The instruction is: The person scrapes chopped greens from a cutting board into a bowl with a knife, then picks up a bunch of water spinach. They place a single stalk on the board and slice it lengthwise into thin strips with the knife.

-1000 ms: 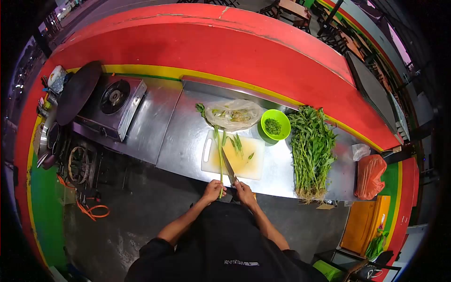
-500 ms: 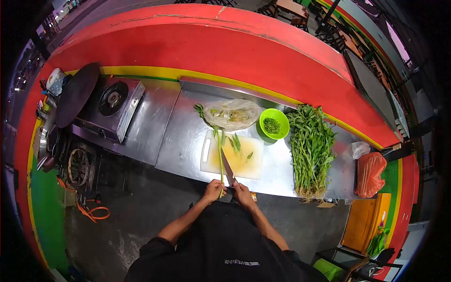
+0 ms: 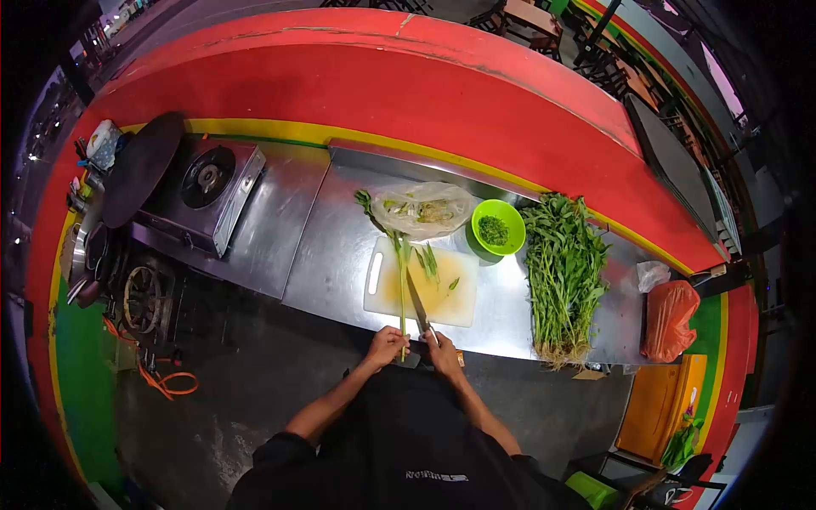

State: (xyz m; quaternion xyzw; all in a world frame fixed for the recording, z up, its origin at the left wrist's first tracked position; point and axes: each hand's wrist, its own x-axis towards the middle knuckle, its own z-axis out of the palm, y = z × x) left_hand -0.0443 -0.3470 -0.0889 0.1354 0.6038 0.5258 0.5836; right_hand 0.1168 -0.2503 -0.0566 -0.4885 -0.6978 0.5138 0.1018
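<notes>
Head view: left hand [image 3: 387, 347] clenches the stalk [image 3: 400, 280] lying along the board [image 3: 452, 304], right hand [image 3: 442, 351] grips the knife [image 3: 416, 299] beside it; both have hardly moved from the board's near edge.

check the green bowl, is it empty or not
Not empty: the green bowl holds a small heap of chopped greens, well below the rim.
</notes>
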